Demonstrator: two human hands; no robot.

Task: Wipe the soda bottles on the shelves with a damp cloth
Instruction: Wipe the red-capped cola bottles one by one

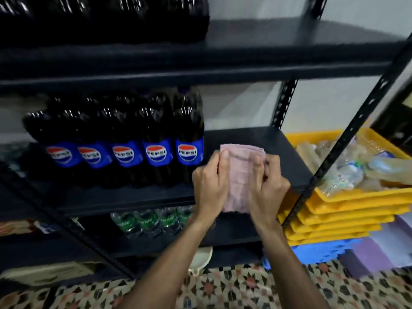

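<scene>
Both hands are gripping a folded pink cloth (240, 172) between them, just in front of the bare right part of the middle shelf (256, 139). The left hand (208, 188) is curling its fingers round the cloth's left edge, and the right hand (268, 186) is pinching and bunching the right edge. Neither is touching a bottle.

The row of Pepsi bottles (124, 152) is standing upright on that same shelf, off to the left of the hands — long axes vertical, blue labels facing out. The rightmost Pepsi bottle (188, 141) is sitting just beside the left hand, at about the cloth's height, so the left hand is the nearer one. The right hand is lying on the far side of the cloth from it.

Judging from this, the cloth is being readied. The coming wipe is calling for a short sideways move to the left, then strokes running up and down the bottle's body. More dark bottles (100, 16) are standing on the shelf above — blurred — and green-labelled bottles (151, 221) below.
</scene>
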